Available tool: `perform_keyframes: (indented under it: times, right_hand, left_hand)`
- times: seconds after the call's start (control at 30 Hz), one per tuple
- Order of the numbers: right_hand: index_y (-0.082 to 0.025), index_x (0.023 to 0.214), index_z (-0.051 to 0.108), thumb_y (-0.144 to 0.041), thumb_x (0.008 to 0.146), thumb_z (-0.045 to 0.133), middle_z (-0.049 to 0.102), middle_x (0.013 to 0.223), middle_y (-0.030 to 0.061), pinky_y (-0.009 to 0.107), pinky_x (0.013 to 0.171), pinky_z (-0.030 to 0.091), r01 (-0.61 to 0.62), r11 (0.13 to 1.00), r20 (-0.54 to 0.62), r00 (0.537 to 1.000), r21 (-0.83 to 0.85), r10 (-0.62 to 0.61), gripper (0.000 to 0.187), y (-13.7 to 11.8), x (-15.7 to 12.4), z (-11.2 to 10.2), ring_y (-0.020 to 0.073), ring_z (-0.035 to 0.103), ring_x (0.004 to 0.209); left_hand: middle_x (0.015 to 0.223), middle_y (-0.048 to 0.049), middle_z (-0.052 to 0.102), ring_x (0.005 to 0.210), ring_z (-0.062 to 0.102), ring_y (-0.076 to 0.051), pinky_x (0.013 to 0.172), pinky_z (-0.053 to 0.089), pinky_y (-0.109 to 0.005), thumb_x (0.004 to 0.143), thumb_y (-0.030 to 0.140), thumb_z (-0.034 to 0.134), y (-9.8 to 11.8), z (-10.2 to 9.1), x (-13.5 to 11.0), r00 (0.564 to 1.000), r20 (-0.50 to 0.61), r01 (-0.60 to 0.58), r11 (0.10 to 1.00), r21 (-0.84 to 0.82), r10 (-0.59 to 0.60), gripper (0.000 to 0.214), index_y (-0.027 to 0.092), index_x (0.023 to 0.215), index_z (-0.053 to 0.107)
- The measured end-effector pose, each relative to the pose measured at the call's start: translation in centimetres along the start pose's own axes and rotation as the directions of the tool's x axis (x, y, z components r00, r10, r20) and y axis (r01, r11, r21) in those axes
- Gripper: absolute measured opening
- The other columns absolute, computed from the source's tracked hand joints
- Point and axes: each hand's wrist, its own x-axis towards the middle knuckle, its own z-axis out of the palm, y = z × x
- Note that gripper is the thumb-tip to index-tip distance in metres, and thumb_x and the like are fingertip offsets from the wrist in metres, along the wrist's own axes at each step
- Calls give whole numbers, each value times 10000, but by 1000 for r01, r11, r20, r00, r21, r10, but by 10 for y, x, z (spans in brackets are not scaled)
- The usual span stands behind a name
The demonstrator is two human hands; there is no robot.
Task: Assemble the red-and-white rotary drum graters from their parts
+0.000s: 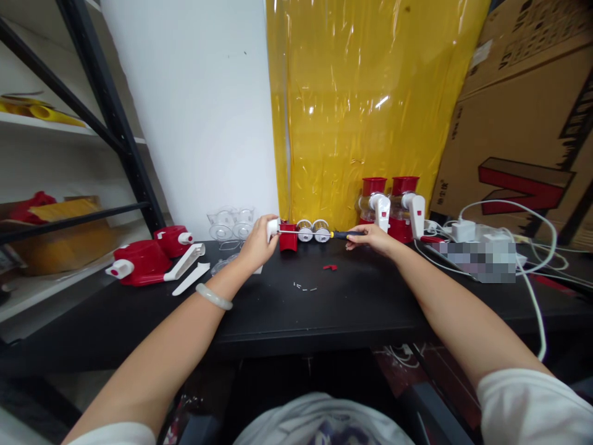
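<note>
My left hand [258, 244] is closed round a small white plastic part [273, 229], held up above the table. In my right hand [370, 238] is a screwdriver [340, 235] with a black and yellow handle. Its long shaft points left, and the tip meets the white part. Behind the shaft stand a red curved plastic piece [288, 238] and two metal grater drums [312, 231] side by side. On the table below lie several small screws [303, 287] and a small red plastic piece [330, 267].
Red housings [143, 262] and white handle pieces [191, 278] lie at the left, near clear plastic parts [227, 225]. Two red and white assembled units [389, 210] stand at the right, beside chargers and white cables [463, 230]. A large cardboard box [509, 123] leans behind them.
</note>
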Motion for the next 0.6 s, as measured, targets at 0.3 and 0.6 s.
perform_keyframes:
  times: [0.3, 0.6]
  right_hand:
    - [-124, 771, 659, -456, 556, 856, 710, 637, 68, 275, 634, 556, -53, 996, 72, 996, 64, 49, 441, -2, 1, 2, 177, 694, 583]
    - [-122, 668, 631, -480, 570, 840, 657, 572, 38, 276, 582, 527, -77, 993, 127, 990, 86, 66, 427, -8, -5, 4, 149, 637, 501]
  left_hand:
    - [1155, -130, 560, 1100, 559, -245, 975, 439, -420, 849, 212, 528, -1, 0, -1, 1000, 26, -4, 1000, 17, 4, 425, 166, 1258, 421]
    - [1192, -125, 548, 1123, 552, -240, 984, 433, -413, 846, 206, 540, -3, 1, -1, 999, 25, -37, 999, -1, 37, 424, 186, 1254, 424]
